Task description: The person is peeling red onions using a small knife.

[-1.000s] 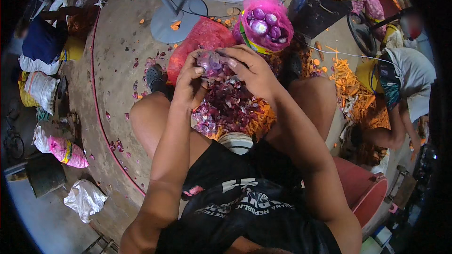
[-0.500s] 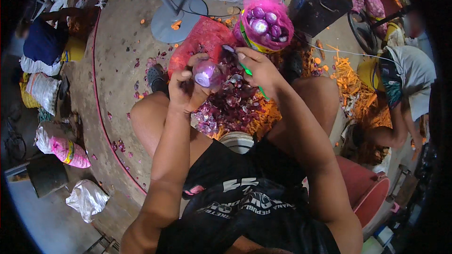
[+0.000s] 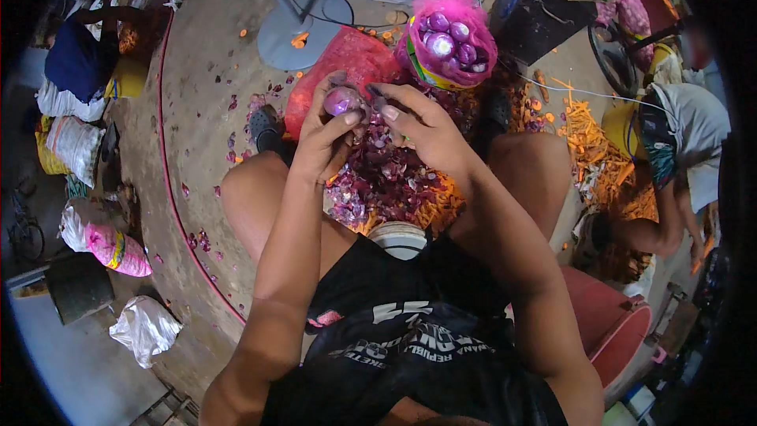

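My left hand [image 3: 322, 136] is wrapped round a shiny purple onion [image 3: 343, 101], with the thumb across its near side. My right hand [image 3: 418, 122] is closed beside the onion, fingertips close to its right side. The small green-handled knife seen in it earlier is now mostly hidden by the fingers. Below both hands, dark red onion skins [image 3: 386, 177] lie heaped over orange carrot peelings [image 3: 438, 205]. A pink mesh bag [image 3: 414, 20] of peeled purple onions [image 3: 442, 46] stands beyond my right hand. A red mesh sack [image 3: 315, 83] lies flat behind my left hand.
A white bucket [image 3: 398, 238] sits between my knees. A grey round stand base [image 3: 323, 39] is ahead, and a red hose [image 3: 162, 118] crosses the floor at left. Carrot peelings [image 3: 591, 142] and another person [image 3: 678, 142] are at right. A red tub [image 3: 611, 323] lies near my right elbow.
My right hand has come down and left against the onion. My left hand has turned the onion and its thumb now lies over it. The green knife handle has gone mostly out of sight.
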Tool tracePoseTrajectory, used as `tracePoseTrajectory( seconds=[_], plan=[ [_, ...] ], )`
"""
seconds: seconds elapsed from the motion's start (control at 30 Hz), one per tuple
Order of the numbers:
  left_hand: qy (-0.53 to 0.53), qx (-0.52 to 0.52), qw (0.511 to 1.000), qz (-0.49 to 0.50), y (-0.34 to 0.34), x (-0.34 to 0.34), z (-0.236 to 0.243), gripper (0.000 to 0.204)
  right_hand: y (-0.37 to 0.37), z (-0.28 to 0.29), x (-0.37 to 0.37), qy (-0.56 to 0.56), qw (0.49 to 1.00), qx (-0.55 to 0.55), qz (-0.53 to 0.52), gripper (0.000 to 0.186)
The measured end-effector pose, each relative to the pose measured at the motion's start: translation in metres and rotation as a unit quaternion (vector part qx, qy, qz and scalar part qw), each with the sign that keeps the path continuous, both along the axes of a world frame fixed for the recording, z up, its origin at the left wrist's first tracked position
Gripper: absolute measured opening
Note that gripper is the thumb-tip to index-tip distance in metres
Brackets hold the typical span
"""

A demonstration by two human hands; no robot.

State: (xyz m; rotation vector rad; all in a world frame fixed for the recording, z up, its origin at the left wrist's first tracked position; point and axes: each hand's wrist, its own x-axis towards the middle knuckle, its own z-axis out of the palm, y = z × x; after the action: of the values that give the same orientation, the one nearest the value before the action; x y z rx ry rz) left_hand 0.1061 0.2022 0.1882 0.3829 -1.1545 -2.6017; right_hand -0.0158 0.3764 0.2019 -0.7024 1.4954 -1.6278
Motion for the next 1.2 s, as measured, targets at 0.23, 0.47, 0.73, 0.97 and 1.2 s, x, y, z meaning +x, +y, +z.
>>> tracePoseTrajectory(
  seconds=[0.23, 0.47, 0.73, 0.97, 1.2],
  plan=[
    [-0.017, -0.027, 0.999, 0.016, -0.003, -0.004, -0.009, 0.070, -0.013, -0.011, 0.005, 0.224, 0.972, -0.041, -0.057, 0.040],
    [0.012, 0.031, 0.999, -0.010, 0.001, -0.003, 0.000, 0.067, -0.013, -0.026, -0.014, 0.167, 0.974, 0.037, -0.146, 0.031],
    [0.006, 0.016, 1.000, 0.024, -0.008, -0.003, -0.010, 0.062, -0.008, -0.009, -0.008, 0.269, 0.960, -0.023, -0.068, 0.043],
    [0.017, -0.068, 0.997, 0.027, -0.004, -0.003, -0.015, 0.060, -0.013, -0.005, -0.002, 0.312, 0.947, -0.043, -0.055, 0.049],
    [0.032, -0.013, 0.999, 0.006, -0.004, 0.002, -0.008, 0.058, -0.010, -0.003, -0.005, 0.334, 0.940, -0.057, -0.037, 0.046]
  ],
)
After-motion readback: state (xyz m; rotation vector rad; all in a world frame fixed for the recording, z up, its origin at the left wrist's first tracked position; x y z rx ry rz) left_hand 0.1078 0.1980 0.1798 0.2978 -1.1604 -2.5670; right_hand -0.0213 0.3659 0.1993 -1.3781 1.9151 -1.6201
